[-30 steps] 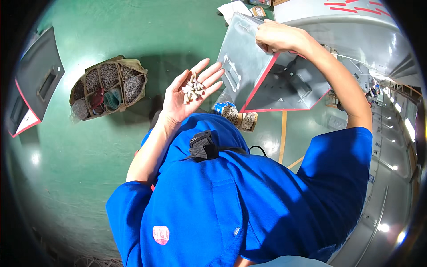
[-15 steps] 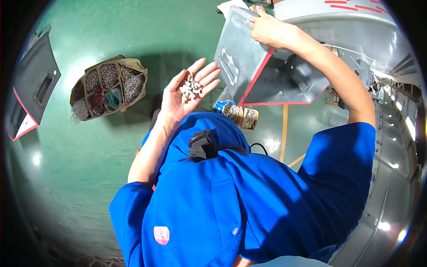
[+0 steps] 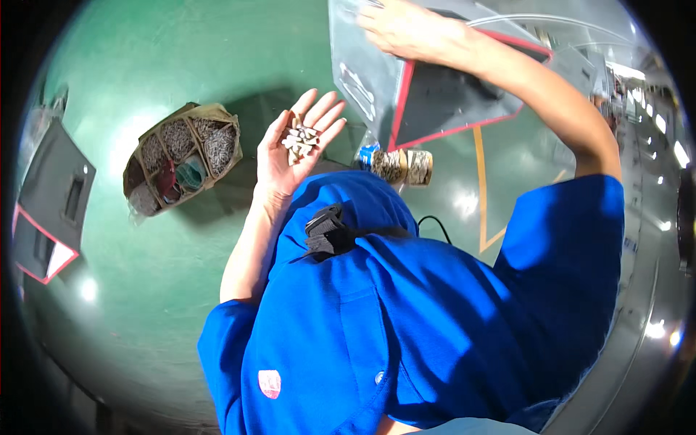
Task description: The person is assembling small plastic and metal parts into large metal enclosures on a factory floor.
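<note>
A pile of small pale plugs [image 3: 299, 138] rests in the palm of my left hand [image 3: 275, 167], which is turned up with its fingers stretched out and apart. My right hand [image 3: 413, 30] lies over the upper part of a large grey sheet-metal housing [image 3: 359, 43] with red-edged openings. Its fingers are bent together at the panel near the top edge of the picture; whatever is between the fingertips is too small and hidden to make out.
To the left, a divided cardboard box [image 3: 230, 117] holds several heaps of small plugs and some red and green material. Small open containers [image 3: 397, 166] of similar pieces stand below the housing. Another grey red-edged housing [image 3: 56, 181] stands at far left on the green floor [image 3: 145, 319].
The view has shifted, with the housing now higher and further left in the picture. My right hand has moved left along the panel. My left hand still carries the plugs.
</note>
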A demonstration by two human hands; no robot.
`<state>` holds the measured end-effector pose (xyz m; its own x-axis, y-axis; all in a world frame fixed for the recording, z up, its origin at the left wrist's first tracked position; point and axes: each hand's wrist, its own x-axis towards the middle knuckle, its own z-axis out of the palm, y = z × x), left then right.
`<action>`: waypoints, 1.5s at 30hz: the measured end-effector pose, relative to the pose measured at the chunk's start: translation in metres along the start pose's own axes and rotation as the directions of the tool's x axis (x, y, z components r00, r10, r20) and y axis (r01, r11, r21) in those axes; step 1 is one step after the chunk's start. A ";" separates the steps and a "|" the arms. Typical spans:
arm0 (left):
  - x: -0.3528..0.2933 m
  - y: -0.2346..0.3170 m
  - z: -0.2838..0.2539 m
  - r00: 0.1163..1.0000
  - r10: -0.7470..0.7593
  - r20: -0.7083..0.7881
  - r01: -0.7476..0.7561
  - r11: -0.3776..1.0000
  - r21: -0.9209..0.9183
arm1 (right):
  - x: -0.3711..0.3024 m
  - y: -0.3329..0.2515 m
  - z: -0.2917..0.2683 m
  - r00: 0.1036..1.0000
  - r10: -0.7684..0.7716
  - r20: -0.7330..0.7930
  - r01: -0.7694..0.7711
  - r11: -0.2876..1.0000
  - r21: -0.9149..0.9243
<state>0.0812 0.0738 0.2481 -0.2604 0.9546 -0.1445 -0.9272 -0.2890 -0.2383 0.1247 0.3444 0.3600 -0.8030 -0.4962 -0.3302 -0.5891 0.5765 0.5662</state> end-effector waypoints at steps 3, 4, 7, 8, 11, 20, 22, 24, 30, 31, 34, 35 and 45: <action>0.001 0.005 -0.009 0.997 -0.042 -0.058 0.042 0.999 0.001 | 0.014 0.002 -0.057 0.962 0.153 -0.224 -0.077 0.945 0.317; 0.000 0.008 -0.014 0.995 -0.024 -0.096 0.030 0.998 0.060 | 0.019 -0.004 -0.057 0.912 0.247 -0.327 -0.089 0.899 0.429; 0.000 0.021 -0.038 0.980 -0.146 -0.133 0.144 0.989 -0.023 | -0.011 -0.042 -0.070 0.829 0.511 -0.229 -0.170 0.618 0.767; 0.002 0.022 -0.036 0.954 -0.140 -0.266 0.171 0.980 0.098 | -0.026 -0.065 -0.064 0.735 0.633 -0.242 -0.160 0.509 0.846; 0.003 0.010 -0.011 0.932 -0.181 -0.315 0.263 0.934 0.243 | -0.086 -0.138 -0.046 0.556 0.713 0.427 -0.316 -0.294 0.902; 0.000 0.017 -0.023 0.778 -0.205 -0.594 0.405 0.887 0.223 | -0.218 -0.457 0.162 -0.389 0.171 0.905 0.007 -0.982 0.189; -0.006 0.020 -0.022 0.741 -0.104 -0.663 0.348 0.904 0.248 | -0.207 -0.485 0.184 -0.430 -0.004 0.903 0.154 -0.986 0.068; -0.007 0.031 -0.026 0.676 0.008 -0.737 0.292 0.915 0.277 | -0.191 -0.525 0.214 -0.516 0.026 0.856 -0.010 -1.000 0.025; -0.060 0.076 -0.070 0.760 -0.052 -0.648 0.089 0.996 0.023 | -0.149 -0.534 0.246 -0.663 0.094 0.743 -0.207 -0.977 -0.060; -0.065 0.070 -0.071 0.790 -0.065 -0.609 0.164 0.981 0.108 | -0.152 -0.524 0.242 -0.665 0.004 0.747 -0.256 -0.941 -0.223; -0.077 0.066 -0.079 0.671 0.008 -0.741 -0.089 0.994 -0.069 | -0.153 -0.526 0.247 -0.645 0.052 0.762 -0.281 -0.944 -0.173; -0.084 0.069 -0.090 0.717 0.000 -0.697 -0.071 0.995 -0.072 | -0.154 -0.513 0.243 -0.640 0.072 0.765 -0.324 -0.928 -0.183; -0.030 -0.003 -0.051 0.737 0.188 -0.649 0.169 0.879 0.446 | -0.149 -0.519 0.257 -0.639 0.097 0.763 -0.390 -0.896 -0.213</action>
<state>0.1056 0.0428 0.2036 -0.1915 0.6023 -0.7750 -0.9790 -0.0609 0.1946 0.5270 0.2861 -0.0789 0.3870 0.8682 -0.3106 0.8604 -0.4611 -0.2169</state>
